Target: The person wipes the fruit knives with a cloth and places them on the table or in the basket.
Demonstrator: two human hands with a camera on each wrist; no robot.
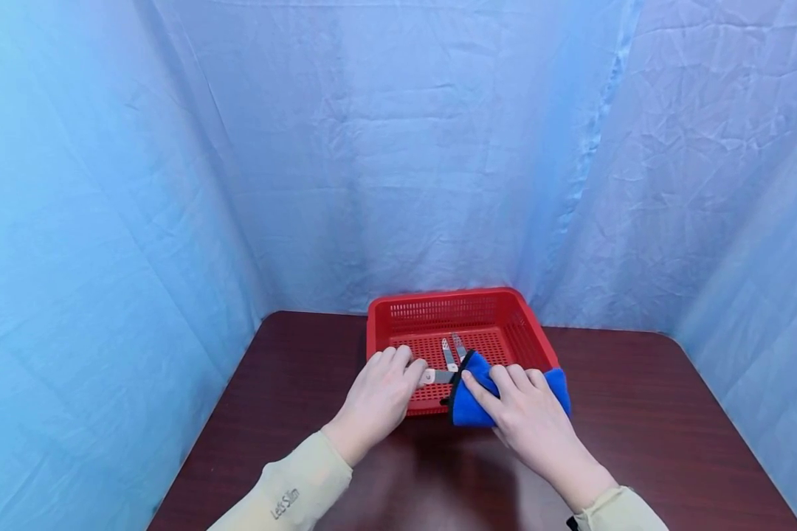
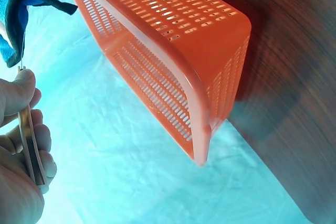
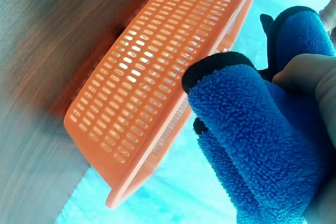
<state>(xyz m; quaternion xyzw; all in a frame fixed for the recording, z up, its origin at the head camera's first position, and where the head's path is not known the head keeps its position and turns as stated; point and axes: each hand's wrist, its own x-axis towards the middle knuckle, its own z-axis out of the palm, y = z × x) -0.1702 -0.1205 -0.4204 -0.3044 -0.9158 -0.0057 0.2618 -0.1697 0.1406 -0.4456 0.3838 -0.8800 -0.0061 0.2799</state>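
My left hand [image 1: 381,391] grips the handle of a knife [image 1: 443,376] over the front of the red basket [image 1: 546,346]. Its flat metal blade points right, into a folded blue towel [image 1: 471,407] with black edging and a small black loop. My right hand [image 1: 531,417] pinches the towel around the blade, forefinger along the top; the blade's far end is hidden. In the left wrist view, the handle [image 2: 31,148] lies across my curled fingers, with the thin blade seen edge-on. Thick towel folds [image 3: 247,124] fill much of the right wrist view.
Two flat metal pieces [image 1: 449,354] with holes near their tips lie on the basket's slotted floor, partly behind the towel. The basket stands on a dark reddish-brown table [image 1: 292,383]. Light blue curtains [image 1: 405,162] hang behind and along both sides.
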